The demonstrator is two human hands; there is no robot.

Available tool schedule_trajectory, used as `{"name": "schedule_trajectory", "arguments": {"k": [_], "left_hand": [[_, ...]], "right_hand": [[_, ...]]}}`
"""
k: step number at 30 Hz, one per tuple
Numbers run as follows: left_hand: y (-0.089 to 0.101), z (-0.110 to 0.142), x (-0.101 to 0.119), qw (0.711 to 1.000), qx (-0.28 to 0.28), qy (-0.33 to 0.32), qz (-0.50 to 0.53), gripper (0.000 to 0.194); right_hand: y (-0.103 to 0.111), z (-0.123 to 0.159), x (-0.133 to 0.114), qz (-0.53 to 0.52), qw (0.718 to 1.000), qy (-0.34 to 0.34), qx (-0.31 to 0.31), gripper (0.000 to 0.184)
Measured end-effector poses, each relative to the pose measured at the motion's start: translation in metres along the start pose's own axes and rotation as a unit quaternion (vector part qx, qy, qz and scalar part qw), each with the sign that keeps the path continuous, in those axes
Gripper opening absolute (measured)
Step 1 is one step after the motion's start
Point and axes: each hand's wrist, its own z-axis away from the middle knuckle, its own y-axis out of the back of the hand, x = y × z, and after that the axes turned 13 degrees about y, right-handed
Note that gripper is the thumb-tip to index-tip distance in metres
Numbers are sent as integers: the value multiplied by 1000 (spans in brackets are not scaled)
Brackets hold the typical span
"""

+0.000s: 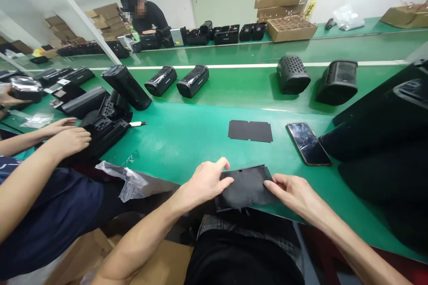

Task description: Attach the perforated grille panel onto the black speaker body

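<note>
A flat black rectangular panel [247, 189] lies at the table's front edge, partly jutting past it. My left hand [209, 181] grips its left side, with the thumb on the top face. At the right end my right hand [290, 189] pinches the edge between thumb and fingers. The fingertips under the panel are hidden. Just beyond it, a thin black sheet [250, 131] with small notches rests flat on the green table. To the right of that sheet is a phone [308, 143] with a dark screen.
Large black housings [384, 142] crowd the right side. Black speaker-like units [293, 75] stand along the green belt [240, 84]. On the left, a co-worker's hands [67, 138] touch black parts near a white-handled tool [137, 124]. A plastic bag [129, 180] hangs over the edge.
</note>
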Motion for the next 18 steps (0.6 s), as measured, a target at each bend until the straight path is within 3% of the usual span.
{"name": "schedule_trajectory", "arguments": {"k": [3,6,8,14,18], "left_hand": [[-10,6,-2,992,69,-9,-107,36],[-10,15,-13,987,123,25,-100,48],[-9,17,-25,984,150,45,-84,43],[-24,10,-53,990,139,8,-34,19],[-26,9,-53,983,106,11,149,21]], "right_hand": [[1,-1,5,82,997,-7,-6,36],[7,-3,9,83,996,-26,19,30],[10,-9,11,82,996,-20,34,33],[6,-28,16,89,996,27,14,31],[8,-28,15,26,998,39,35,24]]}}
